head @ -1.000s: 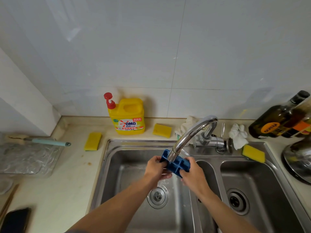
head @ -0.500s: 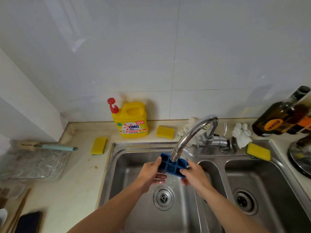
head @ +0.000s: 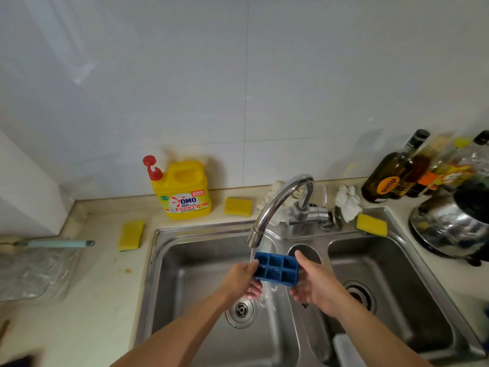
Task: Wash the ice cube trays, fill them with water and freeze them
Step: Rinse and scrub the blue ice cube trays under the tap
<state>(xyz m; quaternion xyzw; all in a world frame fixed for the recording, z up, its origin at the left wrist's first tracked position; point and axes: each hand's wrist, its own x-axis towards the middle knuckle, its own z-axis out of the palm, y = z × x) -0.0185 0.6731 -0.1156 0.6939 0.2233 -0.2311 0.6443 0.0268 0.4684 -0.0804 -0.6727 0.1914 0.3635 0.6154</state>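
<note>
Under the faucet [head: 280, 205], fingers [head: 254, 290] of your left hand [head: 239, 279] and right hand [head: 315, 286] grip the ice cube tray [head: 276, 270] cells-up for rinsing.

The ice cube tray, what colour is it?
Blue. The ice cube tray shows best in the head view.

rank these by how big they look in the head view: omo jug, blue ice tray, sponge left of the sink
1. OMO jug, clearly largest
2. blue ice tray, though nearer the camera
3. sponge left of the sink, smallest
</note>
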